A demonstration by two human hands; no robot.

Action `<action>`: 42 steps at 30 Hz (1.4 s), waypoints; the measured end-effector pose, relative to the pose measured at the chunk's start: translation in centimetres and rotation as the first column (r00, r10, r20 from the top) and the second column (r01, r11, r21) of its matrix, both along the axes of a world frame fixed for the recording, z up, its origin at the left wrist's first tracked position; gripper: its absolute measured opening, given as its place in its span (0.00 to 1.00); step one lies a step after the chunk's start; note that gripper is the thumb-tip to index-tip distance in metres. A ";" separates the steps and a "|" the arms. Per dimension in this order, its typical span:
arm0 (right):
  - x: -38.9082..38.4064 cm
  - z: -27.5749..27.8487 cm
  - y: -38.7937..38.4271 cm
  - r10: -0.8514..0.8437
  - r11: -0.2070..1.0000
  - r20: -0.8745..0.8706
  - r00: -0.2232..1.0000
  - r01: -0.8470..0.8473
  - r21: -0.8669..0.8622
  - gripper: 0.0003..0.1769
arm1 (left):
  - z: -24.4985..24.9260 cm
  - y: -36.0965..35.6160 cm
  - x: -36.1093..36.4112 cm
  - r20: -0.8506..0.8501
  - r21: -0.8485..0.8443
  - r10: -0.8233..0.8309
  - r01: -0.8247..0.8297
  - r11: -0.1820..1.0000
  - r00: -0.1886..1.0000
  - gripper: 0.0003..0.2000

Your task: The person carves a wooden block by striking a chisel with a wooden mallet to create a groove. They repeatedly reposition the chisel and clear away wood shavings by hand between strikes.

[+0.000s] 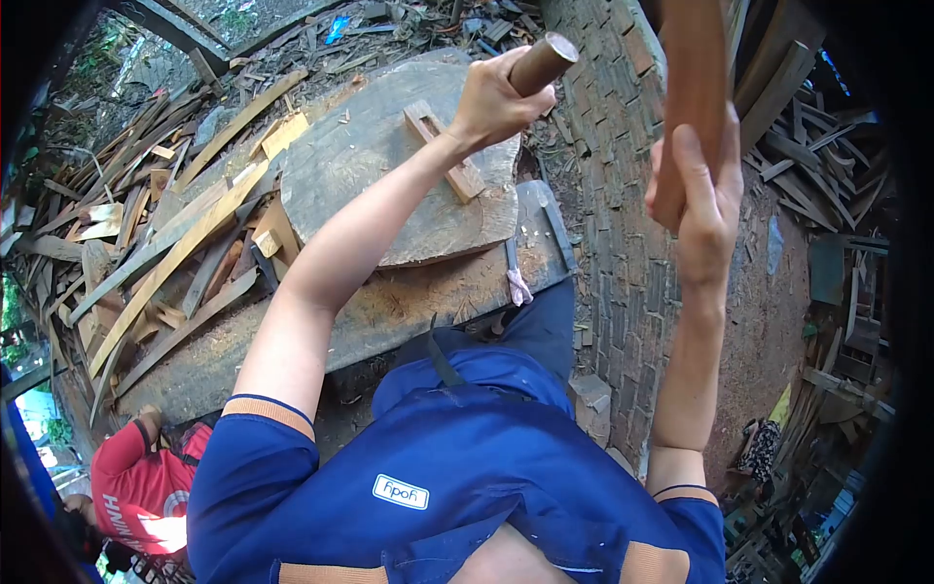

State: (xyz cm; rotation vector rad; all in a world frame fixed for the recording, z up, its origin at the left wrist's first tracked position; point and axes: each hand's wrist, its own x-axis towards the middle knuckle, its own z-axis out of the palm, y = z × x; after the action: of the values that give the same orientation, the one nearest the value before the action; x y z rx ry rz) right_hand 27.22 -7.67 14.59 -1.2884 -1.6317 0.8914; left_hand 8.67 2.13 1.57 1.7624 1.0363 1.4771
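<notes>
My left hand is closed round a brown round handle, whose flat end points up and to the right above the far edge of a round wooden block. To the right, my right hand grips a long brown wooden piece, held raised and running out of the top of the view. A slotted wood piece lies on the round block, below my left hand. Near the block's front edge is a narrow tool wrapped in pink cloth.
Wood strips and offcuts lie piled at the left. The round block sits on a wooden bench. At the lower left is a person in red. More scrap wood lies right of the brick paving.
</notes>
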 end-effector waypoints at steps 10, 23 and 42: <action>0.1 -0.2 -0.4 -0.080 0.995 -0.057 0.995 0.076 -0.068 0.31 | -0.1 -0.2 -0.2 -0.028 -0.037 0.021 -0.022 0.999 0.999 0.10; 0.0 -11.8 -4.4 0.039 0.878 -0.173 0.984 -0.117 -0.464 0.35 | 0.3 -0.6 -4.0 0.405 -0.198 -0.039 0.130 0.971 0.914 0.09; -0.6 -17.0 -6.8 0.069 0.735 -0.187 0.980 -0.176 -0.655 0.36 | -2.5 -4.1 -12.8 0.538 -0.261 0.251 -0.124 0.957 0.805 0.19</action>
State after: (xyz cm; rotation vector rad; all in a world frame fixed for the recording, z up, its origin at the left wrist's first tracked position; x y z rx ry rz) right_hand 26.64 -14.46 -2.39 -1.5383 -1.3169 1.7319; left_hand -4.11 -1.92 -0.94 0.9816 1.0153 1.7844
